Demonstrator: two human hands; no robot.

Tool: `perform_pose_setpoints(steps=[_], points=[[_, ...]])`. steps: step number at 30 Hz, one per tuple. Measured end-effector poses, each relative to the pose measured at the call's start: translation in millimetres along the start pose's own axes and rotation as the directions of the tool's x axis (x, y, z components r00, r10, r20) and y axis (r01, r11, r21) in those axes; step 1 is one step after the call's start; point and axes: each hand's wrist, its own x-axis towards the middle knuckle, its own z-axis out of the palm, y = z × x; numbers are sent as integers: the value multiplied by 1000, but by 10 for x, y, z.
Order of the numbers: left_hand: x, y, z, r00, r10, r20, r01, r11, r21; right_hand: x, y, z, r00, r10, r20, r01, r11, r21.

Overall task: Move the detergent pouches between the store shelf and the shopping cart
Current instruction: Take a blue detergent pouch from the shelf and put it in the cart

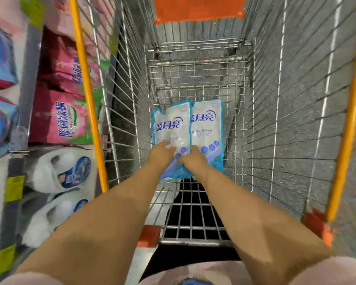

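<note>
Two pale blue-and-white detergent pouches lie side by side on the wire floor of the shopping cart (195, 79). The left pouch (172, 124) overlaps the edge of the right pouch (208, 128). Both my arms reach down into the cart. My left hand (159, 154) lies on the lower part of the left pouch, fingers spread over it. My right hand (193, 159) grips the lower edge of the same pouch, fingers curled at it. The undersides of both hands are hidden.
The cart has orange rails (86, 95) along both sides and an orange panel (197, 9) at the far end. On the left stands the store shelf with pink detergent bags (64, 118) and white jugs (60, 171). Grey floor lies to the right.
</note>
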Motion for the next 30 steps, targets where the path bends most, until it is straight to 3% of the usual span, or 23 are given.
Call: perform_pose_setpoints(steps=[4,9,12,16,23,30], points=[[-275,121,-73,995,38,-97,-51,989,-137,-351,-24,-187,1000,-27,-16,26,997,-77],[-833,312,-201,953,134,-272,-213,935,-285,-902,-221,-391,980,-196,-38,188,970,-155],[-1271,397,-250,889,197,-413,-322,911,-257,-1319,-297,-429,931,-360,-64,343,921,-182],[-2043,298,-165,760,239,-604,-499,811,-306,-1962,-139,-428,848,-516,-121,508,857,-92],[-3607,-159,-224,580,175,-795,-713,582,-392,-3436,200,-313,634,-767,-101,765,641,-62],[-5012,-995,-841,271,36,-962,-883,408,-233,-4868,98,433,296,-955,12,954,296,45]])
